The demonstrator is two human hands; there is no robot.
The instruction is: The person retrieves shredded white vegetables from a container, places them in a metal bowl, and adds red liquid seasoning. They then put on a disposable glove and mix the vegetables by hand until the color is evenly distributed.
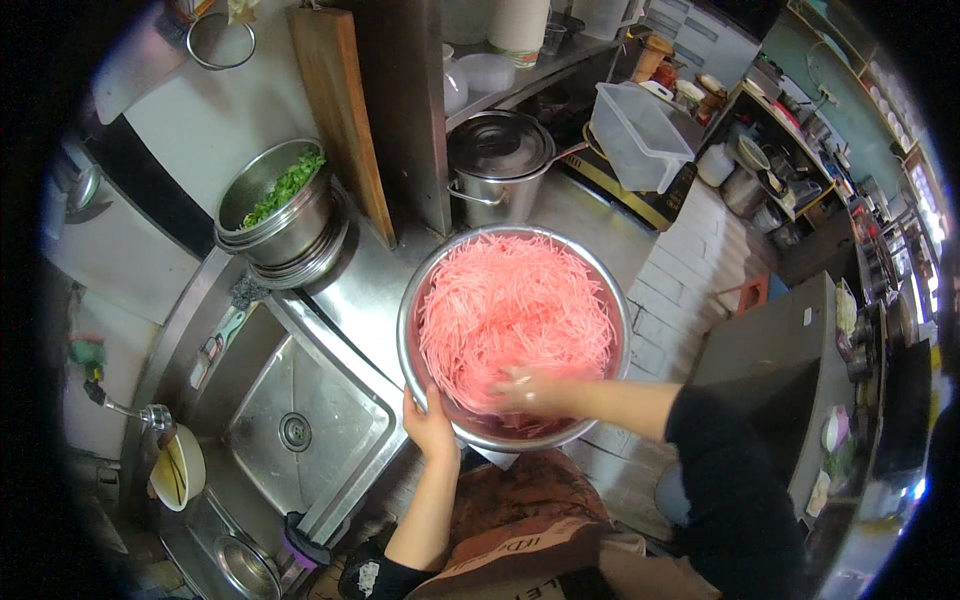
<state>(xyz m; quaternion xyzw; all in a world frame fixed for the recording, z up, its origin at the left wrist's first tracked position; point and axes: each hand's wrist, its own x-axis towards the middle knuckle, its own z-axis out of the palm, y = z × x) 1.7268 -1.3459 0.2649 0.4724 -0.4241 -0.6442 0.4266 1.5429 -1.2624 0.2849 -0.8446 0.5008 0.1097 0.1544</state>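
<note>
A large round stainless steel bowl [621, 300] stands at the counter's edge, heaped with thin pink shreds [517, 307]. My left hand [430, 424] grips the bowl's rim at the lower left, its thumb over the edge. Inside the bowl, at the near side, my right hand [529, 390] is pushed into the shreds. It is blurred and its fingers are partly covered, so whether it holds any shreds cannot be told.
A steel sink [322, 412] lies to the left. Stacked steel bowls with green leaves [289, 187] stand behind it, beside a wooden board [345, 112]. A lidded steel pot [499, 169] and a clear plastic bin [637, 135] are beyond the bowl.
</note>
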